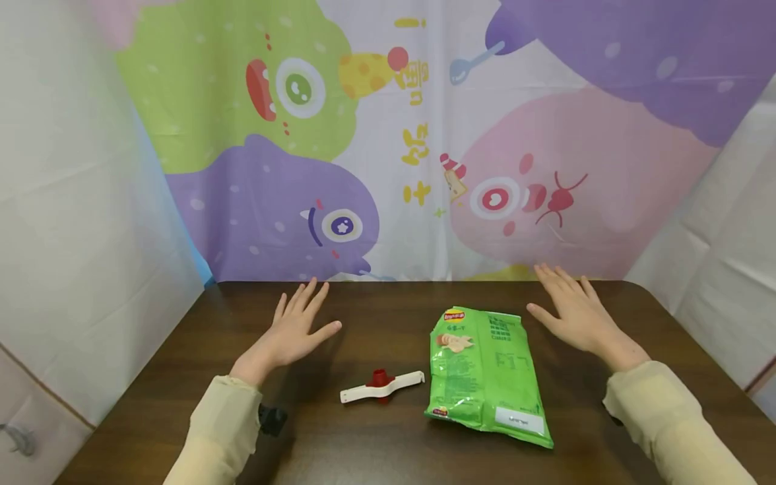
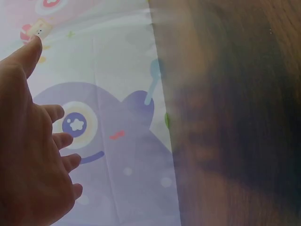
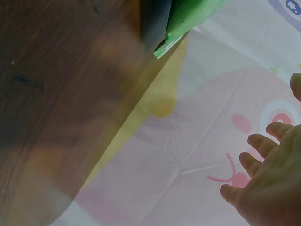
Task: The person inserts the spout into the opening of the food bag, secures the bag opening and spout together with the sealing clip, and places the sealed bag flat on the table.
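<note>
Left hand (image 1: pixel 285 337): ten o'clock from the clip (image 1: pixel 380 380). Right hand (image 1: pixel 574 316): two o'clock from the bag (image 1: pixel 485 374). Both spread wide, fingers extended.

A dark brown, wood-grained table (image 1: pixel 388 323) is seen, its far right corner rounded. A green packet (image 1: pixel 479 377), printed with small text and marked by a white label (image 1: pixel 519 420) near its near edge, is laid flat on it. Just left of the packet, a slim white strip (image 1: pixel 403 382) is placed, a red piece (image 1: pixel 379 377) set at its middle.
</note>
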Tool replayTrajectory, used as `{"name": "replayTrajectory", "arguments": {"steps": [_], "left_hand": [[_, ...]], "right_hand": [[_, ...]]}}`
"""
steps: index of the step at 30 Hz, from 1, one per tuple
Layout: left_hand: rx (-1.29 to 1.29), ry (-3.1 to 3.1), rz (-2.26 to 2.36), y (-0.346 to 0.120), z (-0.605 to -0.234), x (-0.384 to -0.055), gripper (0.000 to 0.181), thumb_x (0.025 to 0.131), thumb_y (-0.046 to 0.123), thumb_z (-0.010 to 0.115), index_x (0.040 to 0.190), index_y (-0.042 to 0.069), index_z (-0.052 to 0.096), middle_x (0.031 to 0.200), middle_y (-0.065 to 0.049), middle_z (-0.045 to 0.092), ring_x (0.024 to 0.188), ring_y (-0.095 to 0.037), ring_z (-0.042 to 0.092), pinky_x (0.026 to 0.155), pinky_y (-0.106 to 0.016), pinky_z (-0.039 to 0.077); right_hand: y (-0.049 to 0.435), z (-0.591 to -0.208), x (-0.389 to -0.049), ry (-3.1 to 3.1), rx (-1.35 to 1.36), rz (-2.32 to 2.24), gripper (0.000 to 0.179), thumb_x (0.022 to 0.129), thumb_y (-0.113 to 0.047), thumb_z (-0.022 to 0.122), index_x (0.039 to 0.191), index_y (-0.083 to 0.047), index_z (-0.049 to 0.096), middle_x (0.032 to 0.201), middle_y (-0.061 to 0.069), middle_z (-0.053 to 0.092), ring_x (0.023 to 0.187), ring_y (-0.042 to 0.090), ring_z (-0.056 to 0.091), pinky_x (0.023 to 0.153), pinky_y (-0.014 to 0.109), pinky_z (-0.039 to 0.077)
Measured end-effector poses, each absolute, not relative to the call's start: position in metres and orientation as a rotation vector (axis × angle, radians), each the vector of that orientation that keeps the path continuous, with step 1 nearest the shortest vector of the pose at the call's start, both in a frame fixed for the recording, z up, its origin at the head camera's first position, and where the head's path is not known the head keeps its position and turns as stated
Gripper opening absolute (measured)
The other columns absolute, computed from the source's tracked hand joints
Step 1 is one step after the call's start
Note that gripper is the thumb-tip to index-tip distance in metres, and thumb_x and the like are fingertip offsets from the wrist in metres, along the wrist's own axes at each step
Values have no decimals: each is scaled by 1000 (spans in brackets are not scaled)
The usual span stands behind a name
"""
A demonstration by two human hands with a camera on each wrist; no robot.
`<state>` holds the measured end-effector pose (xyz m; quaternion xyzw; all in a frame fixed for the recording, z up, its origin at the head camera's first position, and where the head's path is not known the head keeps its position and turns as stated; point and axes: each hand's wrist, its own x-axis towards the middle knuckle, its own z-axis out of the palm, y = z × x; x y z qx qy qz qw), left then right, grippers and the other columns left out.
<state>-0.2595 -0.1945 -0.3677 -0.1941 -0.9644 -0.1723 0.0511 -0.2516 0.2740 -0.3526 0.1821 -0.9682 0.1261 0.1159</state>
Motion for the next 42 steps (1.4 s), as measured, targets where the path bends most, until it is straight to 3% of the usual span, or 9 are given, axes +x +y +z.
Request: {"name": "replayTrajectory", "arguments": {"steps": [12, 21, 42], "left_hand": [[-626, -2942, -560, -193, -369, -254, 77, 88, 59, 41, 147, 18, 13, 152, -12, 4, 139, -34, 3, 108, -53, 1], [-620, -2944, -579, -190, -368, -249, 81, 87, 60, 41, 147, 14, 10, 152, -13, 6, 139, -32, 5, 109, -51, 2], [-645, -2965, -590, -184, -370, -243, 79, 87, 61, 40, 146, 13, 18, 152, -13, 8, 138, -34, 11, 110, -49, 4]], "right_hand": [[265, -354, -247, -2832, 583, 401, 70, 93, -46, 41, 145, -7, 15, 149, 17, 21, 136, 36, 16, 106, 57, 0], [261, -357, -245, -2852, 584, 436, 70, 93, -47, 42, 145, -6, 19, 148, 16, 22, 134, 37, 19, 106, 57, 2], [241, -357, -242, -2876, 629, 415, 70, 92, -47, 43, 143, -3, 23, 146, 16, 27, 135, 36, 20, 106, 56, 7]]}}
